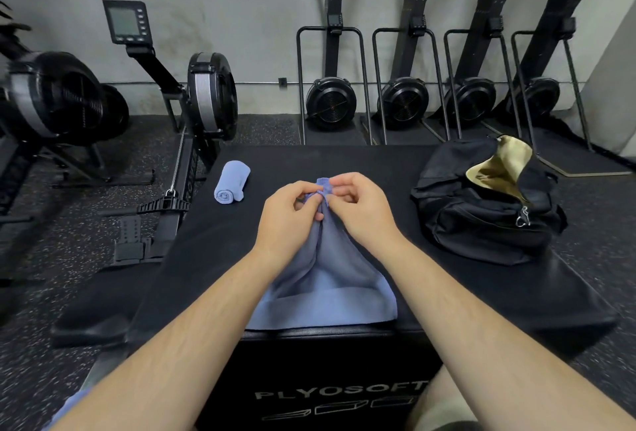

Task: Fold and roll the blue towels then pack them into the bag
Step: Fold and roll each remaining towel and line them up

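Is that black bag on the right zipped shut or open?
Open. The bag gapes at the top, showing its tan lining; nothing blue shows inside.

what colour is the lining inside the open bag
Pale gold, a tan-yellow, against the black bag; the lining shows in the head view.

Even, dim indoor light, soft shadows, wide-angle bending at edges, slight blur at left

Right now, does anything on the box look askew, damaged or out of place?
Nothing stands out. One rolled towel lies tidy at the far left of the box top, the bag sits open at the right, and both hands pinch the far edge of the unrolled towel, bunched as expected.
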{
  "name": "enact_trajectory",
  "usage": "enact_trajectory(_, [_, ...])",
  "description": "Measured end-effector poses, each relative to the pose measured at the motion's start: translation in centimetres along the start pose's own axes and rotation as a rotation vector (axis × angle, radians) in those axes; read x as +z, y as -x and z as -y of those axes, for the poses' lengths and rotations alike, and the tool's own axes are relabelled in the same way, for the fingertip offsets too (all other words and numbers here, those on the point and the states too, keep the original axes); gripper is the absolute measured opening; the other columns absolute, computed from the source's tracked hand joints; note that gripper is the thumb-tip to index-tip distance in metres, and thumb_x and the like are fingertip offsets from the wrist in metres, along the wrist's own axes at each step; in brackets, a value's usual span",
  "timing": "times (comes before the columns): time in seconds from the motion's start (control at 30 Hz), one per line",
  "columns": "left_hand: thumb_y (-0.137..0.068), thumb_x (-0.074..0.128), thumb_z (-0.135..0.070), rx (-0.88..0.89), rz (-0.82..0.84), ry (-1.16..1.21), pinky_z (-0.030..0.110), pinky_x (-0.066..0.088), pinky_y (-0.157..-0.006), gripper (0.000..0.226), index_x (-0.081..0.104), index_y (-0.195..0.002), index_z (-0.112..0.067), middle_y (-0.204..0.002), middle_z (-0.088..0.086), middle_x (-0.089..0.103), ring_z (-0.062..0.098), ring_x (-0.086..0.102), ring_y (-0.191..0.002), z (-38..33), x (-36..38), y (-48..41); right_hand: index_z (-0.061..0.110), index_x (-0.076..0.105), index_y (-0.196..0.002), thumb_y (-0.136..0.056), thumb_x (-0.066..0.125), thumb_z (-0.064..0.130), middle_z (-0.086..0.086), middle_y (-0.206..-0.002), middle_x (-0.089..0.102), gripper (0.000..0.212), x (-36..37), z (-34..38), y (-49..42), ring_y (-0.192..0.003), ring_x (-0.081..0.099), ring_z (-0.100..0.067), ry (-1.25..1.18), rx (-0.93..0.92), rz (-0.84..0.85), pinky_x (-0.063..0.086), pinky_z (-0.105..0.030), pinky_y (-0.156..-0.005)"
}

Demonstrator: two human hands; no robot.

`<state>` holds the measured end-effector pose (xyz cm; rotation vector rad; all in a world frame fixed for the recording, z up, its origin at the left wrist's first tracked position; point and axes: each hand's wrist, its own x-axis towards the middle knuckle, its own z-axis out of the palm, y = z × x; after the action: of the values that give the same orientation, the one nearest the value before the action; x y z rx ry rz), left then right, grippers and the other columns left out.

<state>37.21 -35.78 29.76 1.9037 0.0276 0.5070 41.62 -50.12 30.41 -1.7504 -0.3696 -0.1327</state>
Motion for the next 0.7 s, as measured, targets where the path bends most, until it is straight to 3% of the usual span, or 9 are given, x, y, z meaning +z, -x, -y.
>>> enact_trajectory(0.13, [-0.097, 0.062, -0.017, 0.032, 0.001, -0.045, 0.022, 0.055, -0.082, 0.020, 0.078, -0.102, -0.028, -0.100, -0.007, 0.072, 0.002, 0.071, -0.077, 0.2, -0.1, -0.2, 0.011, 0.078, -0.100, -0.093, 0.068, 0.003, 0.006, -0.102, 0.077, 0.015, 0.1, -0.3, 0.2, -0.089, 0.072, -0.002, -0.046, 0.032, 0.027, 0.055, -0.017, -0.077])
enact_trajectory(0.23, [-0.097, 0.064, -0.020, 0.053, -0.011, -0.079, 0.013, 0.050, -0.078, 0.021, 0.079, -0.102, -0.033, -0.097, -0.006, 0.072, -0.003, 0.067, -0.078, 0.1, -0.2, 0.0, 0.011, 0.079, -0.105, -0.095, 0.068, 0.009, 0.005, -0.111, 0.076, 0.015, 0.2, -0.3, 0.0, -0.097, 0.072, -0.006, -0.118, 0.077, 0.050, 0.057, -0.025, -0.087])
enact_trajectory(0.37, [-0.095, 0.063, -0.018, 0.101, 0.010, -0.144, 0.018, 0.049, -0.077, 0.027, 0.078, -0.102, -0.039, -0.085, -0.006, 0.071, 0.006, 0.065, -0.082, 0.3, -0.3, -0.1, 0.004, 0.075, -0.107, -0.093, 0.073, 0.010, -0.005, -0.095, 0.078, 0.015, 0.6, 0.0, 0.4, -0.083, 0.074, -0.011, -0.161, 0.073, 0.076, 0.053, -0.015, -0.076])
enact_trajectory(0.47, [-0.095, 0.066, -0.016, 0.081, 0.032, -0.121, 0.026, 0.053, -0.085, 0.026, 0.073, -0.109, -0.036, -0.086, -0.005, 0.071, 0.008, 0.069, -0.080, 0.3, -0.8, -0.5, 0.011, 0.076, -0.103, -0.093, 0.070, 0.009, 0.008, -0.089, 0.076, 0.012, 0.4, -0.1, -0.3, -0.083, 0.070, -0.001, 0.041, 0.025, 0.002, 0.049, -0.012, -0.077])
enact_trajectory(0.57, [-0.096, 0.067, -0.015, -0.011, -0.058, -0.077, 0.028, 0.056, -0.089, 0.035, 0.065, -0.131, -0.016, -0.082, -0.009, 0.069, 0.007, 0.073, -0.077, 0.7, -3.0, -2.2, 0.013, 0.072, -0.119, -0.096, 0.063, 0.013, 0.005, -0.105, 0.072, 0.024, -1.1, 0.4, -1.8, -0.089, 0.063, -0.002, 0.308, -0.023, -0.079, 0.043, -0.008, -0.080])
enact_trajectory(0.63, [-0.093, 0.067, -0.013, -0.043, -0.123, -0.086, 0.038, 0.059, -0.087, 0.020, 0.072, -0.112, -0.014, -0.076, -0.004, 0.073, 0.012, 0.075, -0.073, 1.0, -5.6, -3.8, 0.013, 0.071, -0.121, -0.098, 0.058, 0.014, 0.000, -0.115, 0.072, 0.027, -2.9, 0.8, -3.0, -0.103, 0.063, -0.013, 0.461, -0.033, -0.138, 0.043, -0.018, -0.088])
enact_trajectory(0.7, [-0.093, 0.065, -0.011, -0.058, -0.193, -0.137, 0.038, 0.061, -0.079, 0.009, 0.070, -0.090, -0.017, -0.071, 0.003, 0.073, 0.014, 0.073, -0.065, 0.9, -8.4, -5.2, 0.014, 0.073, -0.113, -0.097, 0.056, 0.012, -0.001, -0.114, 0.072, 0.024, -4.9, 1.2, -4.1, -0.108, 0.063, -0.020, 0.533, -0.020, -0.208, 0.044, -0.026, -0.087])
